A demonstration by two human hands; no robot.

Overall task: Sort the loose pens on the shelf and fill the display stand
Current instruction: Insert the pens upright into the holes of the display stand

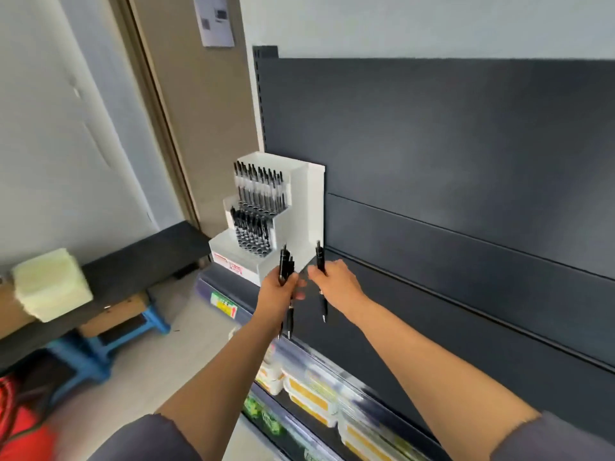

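Beside the stand (301, 207), left grip (281, 294) clasps a pen bundle (285, 261); right grip (336, 282) pinches a single pen (320, 257) upright, above the shelf (432, 331).

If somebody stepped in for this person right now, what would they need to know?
Left hand grips a bundle of black click pens.
Right hand pinches a single black click pen.
Both hover before the white tiered plastic display stand on the dark grey metal shelf.
Done: top row of pens and middle row of pens fill the stand.
To do: slot in the held pens; front step and right side look empty.
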